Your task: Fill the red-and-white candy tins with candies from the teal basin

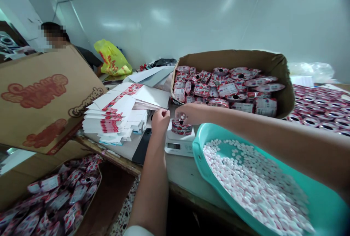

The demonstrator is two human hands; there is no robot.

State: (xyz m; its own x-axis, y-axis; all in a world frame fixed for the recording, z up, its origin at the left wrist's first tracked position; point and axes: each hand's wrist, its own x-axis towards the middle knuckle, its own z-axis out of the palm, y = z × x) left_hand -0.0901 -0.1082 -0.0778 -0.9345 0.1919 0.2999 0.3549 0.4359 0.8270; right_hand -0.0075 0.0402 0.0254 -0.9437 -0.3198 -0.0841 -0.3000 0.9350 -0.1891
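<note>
My right hand (pixel 190 113) is curled just above a small red printed packet (pixel 181 127), with white candies showing at its fingers. The packet stands open-topped on a white digital scale (pixel 179 146). My left hand (pixel 160 118) is closed in a pinch left of the scale, by the edge of a stack of folded white and red cartons (pixel 117 115); what its fingers hold, if anything, is hidden. Below my right forearm sits a turquoise basin (pixel 201 155) with many wrapped white candies (pixel 251 181). A dark phone-like slab (pixel 142 146) lies beside my left wrist.
Behind the scale stands an open cardboard box (pixel 284 72) of red packets. More packets cover the right side (pixel 322 108) and fill a lower-left box (pixel 54 199). A large printed carton (pixel 49 97) leans at left, a person beyond it. A yellow bag (pixel 112 59) sits at the back.
</note>
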